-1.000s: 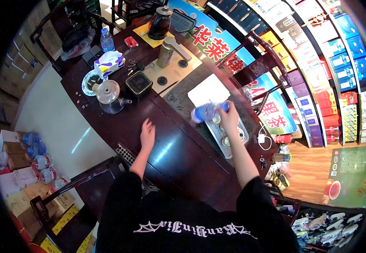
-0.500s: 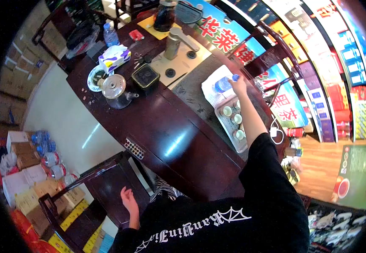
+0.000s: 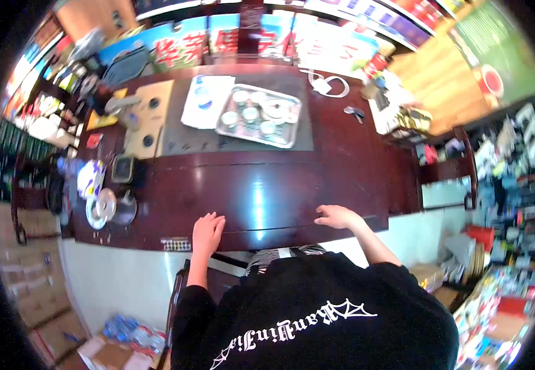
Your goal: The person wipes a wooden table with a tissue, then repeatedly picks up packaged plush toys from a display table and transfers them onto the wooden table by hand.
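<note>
My left hand [image 3: 207, 230] points forward, right hand [image 3: 339, 217] angles inward, both empty, loosely unclenched, over the table [image 3: 304, 179]

the black shirt [image 3: 341, 330] reads "ranyinjia" upside down, and the blue banner [image 3: 182, 50] shows red characters including "华莱".

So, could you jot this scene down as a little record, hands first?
Left hand: open, empty, near the front edge of the dark wooden table
Right hand: empty, fingers loosely bent, over the table
Nearest left hand: dotted strip at the table's edge
Tray: holds several pale cups
Plastic bottle: on the white sheet, left of the tray
Unclear: whether either hand touches the tabletop
</note>
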A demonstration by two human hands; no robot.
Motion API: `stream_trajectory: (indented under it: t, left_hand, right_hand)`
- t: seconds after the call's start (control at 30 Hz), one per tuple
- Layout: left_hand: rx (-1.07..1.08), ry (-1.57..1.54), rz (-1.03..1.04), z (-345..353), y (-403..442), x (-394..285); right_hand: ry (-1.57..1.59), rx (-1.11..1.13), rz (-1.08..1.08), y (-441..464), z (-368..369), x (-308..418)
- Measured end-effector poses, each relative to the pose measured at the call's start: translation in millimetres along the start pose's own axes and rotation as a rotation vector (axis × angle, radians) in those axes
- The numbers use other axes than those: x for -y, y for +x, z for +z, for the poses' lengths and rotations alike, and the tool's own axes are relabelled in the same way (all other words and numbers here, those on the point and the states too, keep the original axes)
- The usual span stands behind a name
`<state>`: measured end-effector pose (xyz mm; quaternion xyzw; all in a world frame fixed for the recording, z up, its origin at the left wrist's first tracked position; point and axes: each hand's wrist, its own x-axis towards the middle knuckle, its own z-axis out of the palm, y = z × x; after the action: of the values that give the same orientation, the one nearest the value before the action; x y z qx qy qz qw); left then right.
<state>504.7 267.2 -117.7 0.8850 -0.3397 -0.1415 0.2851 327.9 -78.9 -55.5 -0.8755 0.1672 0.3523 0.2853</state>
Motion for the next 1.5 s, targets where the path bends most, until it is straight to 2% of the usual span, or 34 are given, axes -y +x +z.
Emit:
stream_trajectory:
  t: [0.07,0.17,0.3,0.43,0.6,0.67,0.73,0.8,0.87,0.93,1.0,1.07,1.2,1.27,1.37,1.5]
  left_hand:
    - [0.048,-0.022,0.030,20,1,-25]
    - [0.159,-0.140,0.048,46,-7,-75]
    - [0.196,-0.211,0.085,101,-32,-118]
    - [0.226,-0.296,-0.031,146,-49,-153]
    - [0.247,-0.384,-0.047,147,-59,-179]
    - [0.206,-0.461,-0.060,163,-44,-151]
    - [0.208,-0.586,-0.181,152,-18,-141]
    - [0.214,-0.754,-0.229,140,20,-118]
    - [0.234,-0.925,-0.431,116,61,-107]
    - [0.224,-0.958,-0.435,111,98,-77]
    - [0.195,-1.217,-0.562,113,143,-44]
    - [0.197,-1.200,-0.637,114,183,-29]
    - [0.135,-1.330,-0.741,124,246,-20]
    - [0.112,-1.426,-0.748,132,270,-17]
    - [-0.007,-1.430,-0.768,143,289,-16]
    - [-0.005,-1.523,-0.738,150,297,-7]
  right_hand:
    - [0.153,-0.174,0.106,-38,25,-44]
    - [0.303,-0.224,0.248,-87,50,-84]
    - [0.268,-0.319,0.210,-123,91,-125]
    - [0.312,-0.314,0.141,-148,127,-152]
    - [0.165,-0.204,0.178,-174,144,-155]
    - [0.470,-0.179,0.122,-171,139,-153]
    - [0.494,-0.212,0.081,-163,130,-143]
    - [0.518,-0.256,0.043,-143,111,-128]
    - [0.606,-0.418,-0.053,-109,82,-105]
    - [0.707,-0.475,-0.103,-68,42,-76]
    - [0.681,-0.546,-0.122,-11,3,-56]
    - [0.623,-0.604,-0.116,53,-42,-38]
    - [0.703,-0.794,-0.160,211,-116,-46]
    - [0.552,-0.907,-0.048,289,-146,-72]
    - [0.336,-0.890,0.041,323,-190,-64]
    - [0.194,-0.798,0.089,373,-194,-53]
